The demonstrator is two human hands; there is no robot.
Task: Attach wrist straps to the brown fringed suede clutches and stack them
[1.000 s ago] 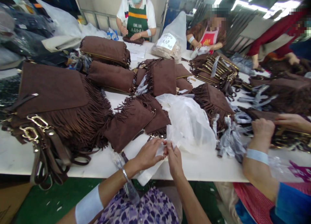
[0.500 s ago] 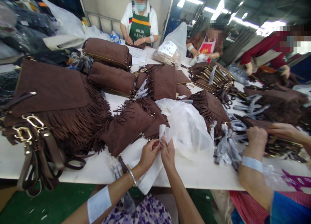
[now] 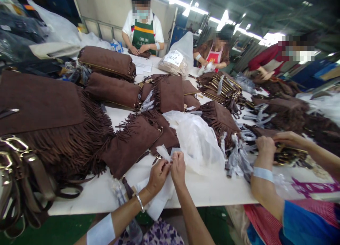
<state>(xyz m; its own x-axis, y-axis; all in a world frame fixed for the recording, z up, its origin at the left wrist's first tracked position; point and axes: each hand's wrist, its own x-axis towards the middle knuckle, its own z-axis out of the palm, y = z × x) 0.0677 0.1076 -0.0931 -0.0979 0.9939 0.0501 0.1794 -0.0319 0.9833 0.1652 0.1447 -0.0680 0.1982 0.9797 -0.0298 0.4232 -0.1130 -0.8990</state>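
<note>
My left hand [image 3: 158, 175] and my right hand [image 3: 178, 168] meet at the front of the white table [image 3: 212, 188], both pinched on a small piece of thin white wrapping [image 3: 166, 153]. The wrapping sits at the gold metal fitting of a brown suede fringed bag [image 3: 132, 142] that lies just beyond my fingers. A crumpled clear plastic bag [image 3: 198, 138] rests right of my hands. More white sheet material [image 3: 156, 202] hangs over the table edge under my wrists.
Several brown fringed bags cover the table, with a big stack [image 3: 45, 121] and straps [image 3: 23, 188] at left. A co-worker's hands [image 3: 265, 149] handle buckled straps at right. Three more people work at the far end beside a labelled sack [image 3: 175, 59].
My hands have moved forward and up from the table edge toward the bag's metal fitting, staying pinched on the white wrapping. The view shifted slightly right.
</note>
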